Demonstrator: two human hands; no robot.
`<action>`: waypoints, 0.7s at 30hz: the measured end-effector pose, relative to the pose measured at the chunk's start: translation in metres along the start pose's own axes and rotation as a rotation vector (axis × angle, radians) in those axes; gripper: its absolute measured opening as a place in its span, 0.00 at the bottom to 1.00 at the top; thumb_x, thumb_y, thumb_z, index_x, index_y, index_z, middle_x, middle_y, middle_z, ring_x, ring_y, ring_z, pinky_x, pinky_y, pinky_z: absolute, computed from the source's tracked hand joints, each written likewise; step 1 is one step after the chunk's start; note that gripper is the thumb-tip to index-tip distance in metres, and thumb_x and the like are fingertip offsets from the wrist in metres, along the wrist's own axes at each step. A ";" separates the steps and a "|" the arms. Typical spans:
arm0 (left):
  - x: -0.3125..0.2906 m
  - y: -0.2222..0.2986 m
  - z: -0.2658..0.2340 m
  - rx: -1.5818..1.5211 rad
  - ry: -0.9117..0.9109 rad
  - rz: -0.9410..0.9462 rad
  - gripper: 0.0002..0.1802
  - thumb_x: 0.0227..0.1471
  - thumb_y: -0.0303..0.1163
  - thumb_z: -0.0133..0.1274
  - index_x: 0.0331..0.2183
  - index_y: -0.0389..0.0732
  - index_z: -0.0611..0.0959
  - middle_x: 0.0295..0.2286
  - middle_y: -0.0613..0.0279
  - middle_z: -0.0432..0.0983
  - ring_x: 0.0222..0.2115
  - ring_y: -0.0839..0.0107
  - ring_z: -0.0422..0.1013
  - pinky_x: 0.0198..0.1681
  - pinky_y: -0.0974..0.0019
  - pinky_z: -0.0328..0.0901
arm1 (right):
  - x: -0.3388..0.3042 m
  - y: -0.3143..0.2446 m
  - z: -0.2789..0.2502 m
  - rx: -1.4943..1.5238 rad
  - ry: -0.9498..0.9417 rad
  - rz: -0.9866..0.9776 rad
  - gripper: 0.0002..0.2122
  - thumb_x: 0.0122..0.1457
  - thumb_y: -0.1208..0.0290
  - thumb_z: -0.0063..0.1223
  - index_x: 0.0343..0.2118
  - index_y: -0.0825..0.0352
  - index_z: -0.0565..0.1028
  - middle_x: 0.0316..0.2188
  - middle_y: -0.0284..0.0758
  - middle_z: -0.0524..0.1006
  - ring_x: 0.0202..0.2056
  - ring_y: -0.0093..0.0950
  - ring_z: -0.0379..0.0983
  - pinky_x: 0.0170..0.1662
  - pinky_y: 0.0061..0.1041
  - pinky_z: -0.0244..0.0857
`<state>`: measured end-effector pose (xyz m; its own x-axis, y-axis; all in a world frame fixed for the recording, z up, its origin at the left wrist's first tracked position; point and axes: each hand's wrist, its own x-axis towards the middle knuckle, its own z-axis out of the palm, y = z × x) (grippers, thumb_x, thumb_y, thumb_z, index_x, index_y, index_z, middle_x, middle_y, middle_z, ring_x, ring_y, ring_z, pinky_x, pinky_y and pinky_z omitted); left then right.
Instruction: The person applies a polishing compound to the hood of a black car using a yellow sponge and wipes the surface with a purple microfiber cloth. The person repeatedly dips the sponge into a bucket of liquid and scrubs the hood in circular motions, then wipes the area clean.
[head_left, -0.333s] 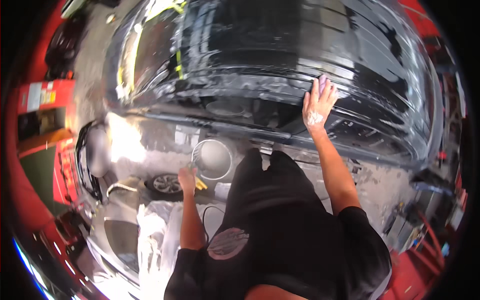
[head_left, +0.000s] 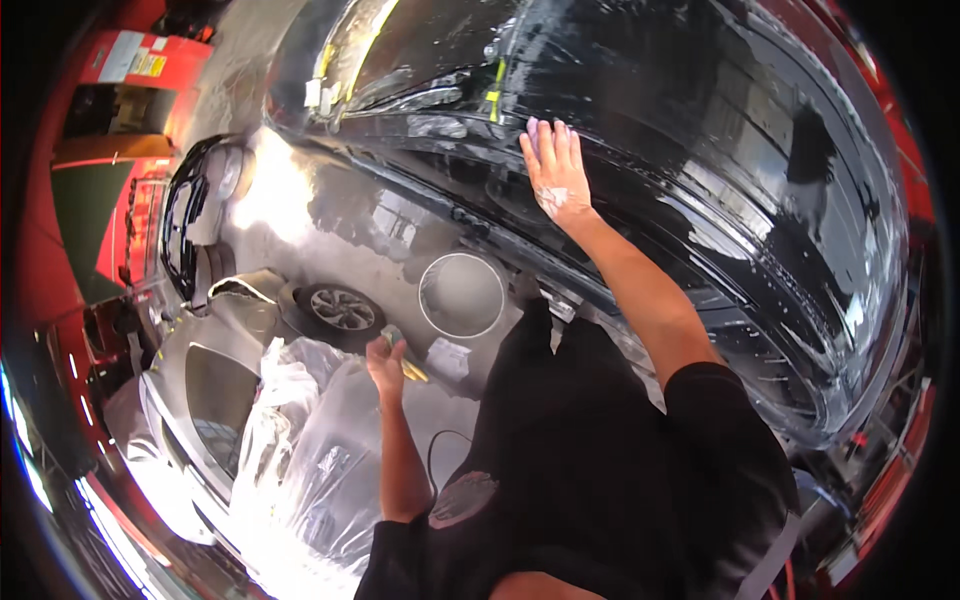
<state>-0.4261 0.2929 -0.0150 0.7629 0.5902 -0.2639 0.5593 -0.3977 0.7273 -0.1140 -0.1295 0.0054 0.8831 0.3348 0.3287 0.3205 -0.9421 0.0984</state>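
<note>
My right hand (head_left: pixel 558 180) lies with its fingers stretched forward over a small purple pad (head_left: pixel 534 130), pressing it against the wet black car (head_left: pixel 640 150). The pad shows only at the fingertips; the palm side is hidden. White residue marks the back of that hand, and whitish streaks run over the car's surface around it. Low on the left, my closed left hand (head_left: pixel 385 362) is around a thing with a greyish end and a yellow part (head_left: pixel 413 371); its kind cannot be made out. Strips of yellow-green tape (head_left: pixel 494 92) stick to the car just beyond my right hand.
A pale round bucket (head_left: pixel 462 296) stands on the floor between my hands. Left of it are a car wheel (head_left: pixel 342 312) and a black bumper-like part (head_left: pixel 192 215). Clear plastic sheeting (head_left: pixel 330 480) drapes a grey vehicle (head_left: pixel 220 400) at lower left. Red equipment (head_left: pixel 125 70) lines the left side.
My right hand has slid leftward along the car with the purple pad, closer to the tape. The view has turned, tilting the car. My left hand keeps its grip.
</note>
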 end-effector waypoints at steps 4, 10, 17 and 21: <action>-0.062 -0.070 -0.055 0.117 0.133 -0.235 0.27 0.47 0.32 0.76 0.45 0.29 0.84 0.39 0.51 0.84 0.40 0.61 0.78 0.49 0.58 0.72 | 0.078 -0.057 0.041 -0.069 -0.119 -0.222 0.28 0.71 0.66 0.44 0.72 0.67 0.65 0.75 0.52 0.58 0.74 0.58 0.53 0.76 0.59 0.47; -0.151 -0.136 -0.073 0.200 0.171 -0.464 0.23 0.51 0.30 0.74 0.45 0.31 0.83 0.37 0.54 0.83 0.37 0.65 0.78 0.44 0.58 0.74 | 0.161 -0.137 0.128 -0.031 -0.157 -0.373 0.25 0.75 0.64 0.39 0.70 0.68 0.68 0.75 0.42 0.62 0.76 0.47 0.53 0.78 0.54 0.41; -0.131 -0.175 -0.055 0.076 0.065 -0.588 0.21 0.52 0.29 0.75 0.42 0.31 0.83 0.37 0.53 0.83 0.38 0.64 0.76 0.46 0.56 0.72 | 0.116 -0.098 0.078 0.110 -0.146 -0.341 0.23 0.73 0.65 0.42 0.68 0.66 0.72 0.73 0.41 0.65 0.75 0.46 0.54 0.78 0.54 0.42; -0.036 -0.167 -0.022 0.173 -0.148 -0.464 0.19 0.51 0.27 0.74 0.41 0.31 0.83 0.36 0.54 0.83 0.37 0.62 0.75 0.46 0.56 0.72 | 0.035 -0.012 0.017 0.205 0.034 -0.154 0.28 0.64 0.67 0.55 0.68 0.63 0.72 0.70 0.40 0.68 0.71 0.44 0.62 0.75 0.54 0.52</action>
<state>-0.5542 0.3537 -0.1134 0.4524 0.6310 -0.6302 0.8857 -0.2351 0.4004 -0.0816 -0.1062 -0.0003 0.8075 0.4704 0.3559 0.5166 -0.8552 -0.0418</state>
